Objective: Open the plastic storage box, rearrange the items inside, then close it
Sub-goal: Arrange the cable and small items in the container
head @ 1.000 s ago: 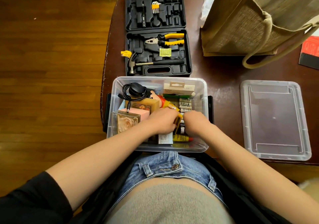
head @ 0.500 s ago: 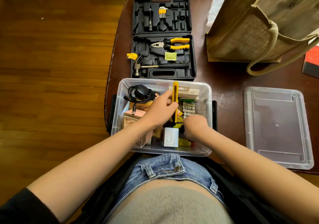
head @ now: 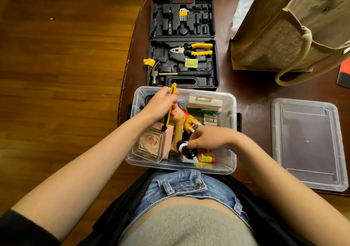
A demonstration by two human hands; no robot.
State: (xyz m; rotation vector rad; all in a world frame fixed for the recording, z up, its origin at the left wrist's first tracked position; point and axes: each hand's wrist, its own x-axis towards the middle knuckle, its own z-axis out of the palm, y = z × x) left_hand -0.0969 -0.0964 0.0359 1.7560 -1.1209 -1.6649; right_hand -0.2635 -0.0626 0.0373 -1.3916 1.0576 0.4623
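The clear plastic storage box stands open at the table's near edge, full of small items. Its clear lid lies flat on the table to the right. My left hand grips a yellow and black utility knife, held above the box's left half. My right hand holds a small black and white object over the box's front. Inside are a rose in a clear cube, a pink box, a toy figure, a white carton, batteries and a yellow tube.
An open black tool case with pliers, a hammer and hex keys lies behind the box. A jute bag stands at the back right. A red book shows at the right edge. Wooden floor lies left.
My left hand has lifted the utility knife out of the box and moved it left. My right hand has risen from among the items with the small black and white object.
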